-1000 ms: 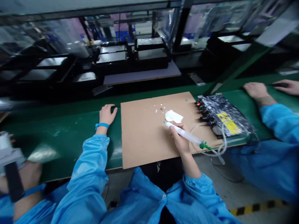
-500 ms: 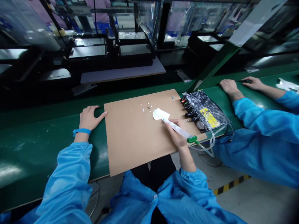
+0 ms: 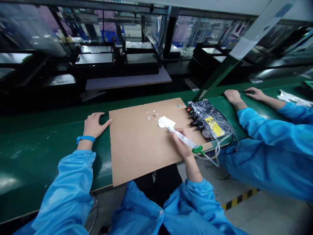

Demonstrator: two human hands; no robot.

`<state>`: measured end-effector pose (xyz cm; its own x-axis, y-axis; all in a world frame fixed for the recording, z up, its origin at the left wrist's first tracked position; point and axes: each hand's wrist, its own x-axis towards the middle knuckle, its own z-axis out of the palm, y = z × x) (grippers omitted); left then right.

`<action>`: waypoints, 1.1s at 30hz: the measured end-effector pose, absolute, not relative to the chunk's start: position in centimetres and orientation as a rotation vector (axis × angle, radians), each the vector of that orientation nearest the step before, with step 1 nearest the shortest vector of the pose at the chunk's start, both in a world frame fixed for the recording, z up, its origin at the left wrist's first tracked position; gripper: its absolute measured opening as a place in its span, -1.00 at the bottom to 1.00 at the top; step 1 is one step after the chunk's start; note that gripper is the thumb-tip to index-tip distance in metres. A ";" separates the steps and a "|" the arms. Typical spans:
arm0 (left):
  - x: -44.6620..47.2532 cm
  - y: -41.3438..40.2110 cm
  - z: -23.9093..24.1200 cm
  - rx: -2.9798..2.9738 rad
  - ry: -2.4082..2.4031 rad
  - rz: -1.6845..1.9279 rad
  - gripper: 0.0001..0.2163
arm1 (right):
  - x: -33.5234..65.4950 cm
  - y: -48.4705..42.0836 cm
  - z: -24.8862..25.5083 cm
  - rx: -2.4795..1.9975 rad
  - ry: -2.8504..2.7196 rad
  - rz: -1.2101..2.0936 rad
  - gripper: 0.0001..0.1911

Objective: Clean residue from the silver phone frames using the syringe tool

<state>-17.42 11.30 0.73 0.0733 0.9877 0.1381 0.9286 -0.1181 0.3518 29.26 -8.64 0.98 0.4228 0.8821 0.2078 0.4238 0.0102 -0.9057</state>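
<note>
The fingers (image 3: 176,134) of the right hand (image 3: 182,145) are closed in a pen grip around a clear dispensing syringe (image 3: 184,140), whose blue tip is laid against a small white scrap (image 3: 166,122) on the brown cardboard sheet (image 3: 139,143). The barrel is slanted back over the hand, and a green fitting (image 3: 197,150) at its rear is joined to clear tubing (image 3: 215,153) that loops off the front edge of the counter (image 3: 36,153). The step in hand is judged to be a wiping or priming of the tip on the scrap; it is best done with the slant kept low, the wrist rested on the sheet, and the tubing left slack so that the barrel is not tugged sideways. The left hand (image 3: 94,124) is laid flat, fingers spread and holding nothing, touching the left edge of the cardboard sheet, by which the sheet can be kept from sliding. A black circuit board (image 3: 207,119) with a yellow label is seen just beside the syringe, to its right, partly on the sheet. Beyond it, two hands of a co-worker (image 3: 241,96) in blue sleeves are rested on the counter.
</note>
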 end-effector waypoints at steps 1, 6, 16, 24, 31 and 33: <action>-17.5 11.4 0.5 2.176 1.956 0.520 -0.26 | 29.3 -8.7 0.9 -1.610 -1.207 0.551 -0.36; -17.8 11.7 -0.3 2.201 1.951 0.540 -0.28 | 29.7 -8.5 0.4 -1.595 -1.322 0.546 -0.34; -17.8 12.0 -0.9 2.197 1.959 0.547 -0.29 | 30.6 -8.1 -0.2 -1.554 -1.530 0.480 -0.49; -17.9 12.1 -1.5 2.199 1.945 0.569 -0.32 | 30.3 -8.1 0.2 -1.627 -1.540 0.425 -0.46; -16.7 11.6 -0.2 2.168 1.965 0.560 -0.34 | 30.3 -7.9 -0.7 -1.665 -1.415 0.341 -0.33; -16.1 11.0 0.8 2.167 1.975 0.542 -0.38 | 31.0 -7.6 -1.6 -1.671 -1.402 0.274 -0.26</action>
